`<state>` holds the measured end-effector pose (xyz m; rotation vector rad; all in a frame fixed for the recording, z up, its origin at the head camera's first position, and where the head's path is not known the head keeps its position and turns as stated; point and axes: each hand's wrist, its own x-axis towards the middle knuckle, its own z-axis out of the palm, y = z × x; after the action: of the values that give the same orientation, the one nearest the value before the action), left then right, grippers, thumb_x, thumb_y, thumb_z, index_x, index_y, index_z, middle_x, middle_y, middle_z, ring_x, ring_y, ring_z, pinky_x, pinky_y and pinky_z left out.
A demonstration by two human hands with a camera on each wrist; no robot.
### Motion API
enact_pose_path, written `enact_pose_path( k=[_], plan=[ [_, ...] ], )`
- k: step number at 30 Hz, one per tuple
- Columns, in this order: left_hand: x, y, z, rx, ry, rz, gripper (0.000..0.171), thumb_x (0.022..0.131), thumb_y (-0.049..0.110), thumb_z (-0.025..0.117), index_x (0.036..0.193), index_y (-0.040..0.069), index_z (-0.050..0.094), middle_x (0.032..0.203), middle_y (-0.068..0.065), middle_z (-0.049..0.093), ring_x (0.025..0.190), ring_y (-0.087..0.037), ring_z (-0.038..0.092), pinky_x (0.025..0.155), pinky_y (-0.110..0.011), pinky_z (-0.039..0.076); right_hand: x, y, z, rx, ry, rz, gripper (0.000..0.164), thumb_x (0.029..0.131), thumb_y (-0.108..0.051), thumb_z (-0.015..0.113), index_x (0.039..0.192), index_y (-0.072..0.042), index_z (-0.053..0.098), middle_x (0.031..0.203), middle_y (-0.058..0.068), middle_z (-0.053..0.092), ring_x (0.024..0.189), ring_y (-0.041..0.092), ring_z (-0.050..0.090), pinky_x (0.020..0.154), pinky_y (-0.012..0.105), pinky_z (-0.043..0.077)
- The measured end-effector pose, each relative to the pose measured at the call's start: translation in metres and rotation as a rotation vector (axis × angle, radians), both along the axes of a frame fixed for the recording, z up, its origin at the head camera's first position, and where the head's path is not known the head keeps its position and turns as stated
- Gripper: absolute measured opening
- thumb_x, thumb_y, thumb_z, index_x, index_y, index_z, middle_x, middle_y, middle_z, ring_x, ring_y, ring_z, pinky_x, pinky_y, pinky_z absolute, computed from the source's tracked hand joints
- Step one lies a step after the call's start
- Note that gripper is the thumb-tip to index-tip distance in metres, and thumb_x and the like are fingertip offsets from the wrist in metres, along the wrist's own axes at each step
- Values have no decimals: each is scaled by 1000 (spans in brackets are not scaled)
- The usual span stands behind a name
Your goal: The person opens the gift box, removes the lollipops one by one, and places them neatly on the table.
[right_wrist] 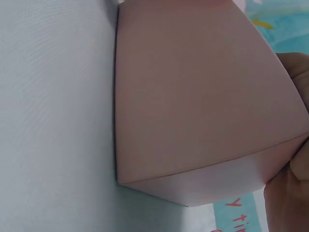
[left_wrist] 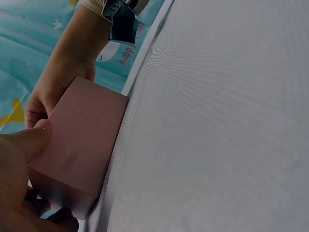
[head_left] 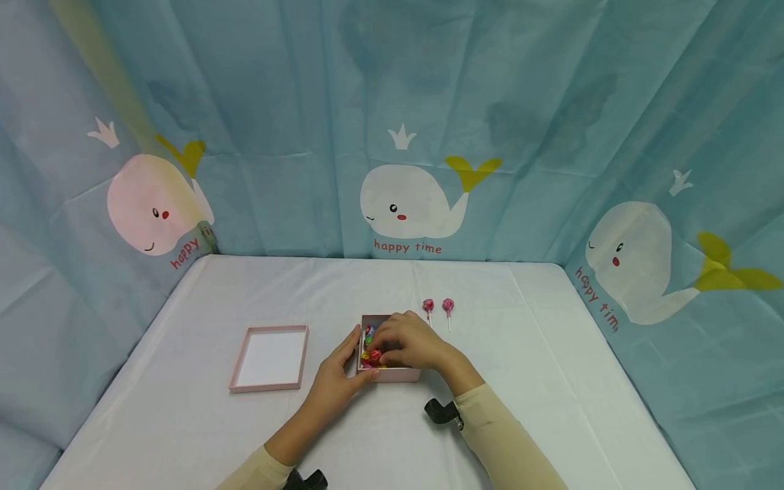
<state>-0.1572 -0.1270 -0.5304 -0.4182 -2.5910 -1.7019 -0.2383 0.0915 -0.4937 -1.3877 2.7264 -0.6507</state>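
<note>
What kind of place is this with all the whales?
Perhaps a little curtained-off filming corner: blue curtains printed with whales hang on three sides of a white-covered table, and black wrist gadgets, maybe cameras, show too.

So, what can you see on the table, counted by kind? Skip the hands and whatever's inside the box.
Pink box: 1
Shallow pink-rimmed lid: 1
Pink lollipops: 2
Total: 4
</note>
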Motion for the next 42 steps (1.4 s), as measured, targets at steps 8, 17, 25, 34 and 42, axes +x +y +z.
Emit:
enact_pose_path(
  k=[8,17,25,34,42],
  plan=[
    [-1,0,-1,-1,39,5,94,85,34,85,161,12,33,166,-3,33,151,-20,32,121,-39,32,0,4,-4,-189,-42,-21,25,91,-25,80,115,-19,77,118,-11,70,115,10,58,104,38,49],
    [-1,1,-2,0,31,15,93,85,29,85,161,11,34,166,-6,33,152,-21,32,121,-40,33,6,9,9,-350,40,-109,26,89,-21,82,114,-19,78,114,-8,69,112,12,58,98,39,53],
    [1,1,-1,10,-9,16,94,86,29,85,162,16,33,167,1,31,152,-17,30,122,-38,32,14,18,22,-451,68,-180,28,87,-19,83,114,-16,77,114,-8,69,112,13,57,96,39,54],
    [0,2,-1,-9,-17,31,94,85,32,85,162,19,33,166,7,31,152,-17,30,122,-38,31,15,33,32,-502,49,-259,25,89,-23,82,113,-17,77,112,-8,71,110,13,58,86,34,54],
    [-1,2,-3,-2,-4,30,93,85,29,86,161,16,34,167,3,32,152,-17,30,122,-37,31,8,56,45,-570,36,-369,27,87,-22,84,113,-17,78,113,-7,73,108,15,59,88,41,55]
  ],
)
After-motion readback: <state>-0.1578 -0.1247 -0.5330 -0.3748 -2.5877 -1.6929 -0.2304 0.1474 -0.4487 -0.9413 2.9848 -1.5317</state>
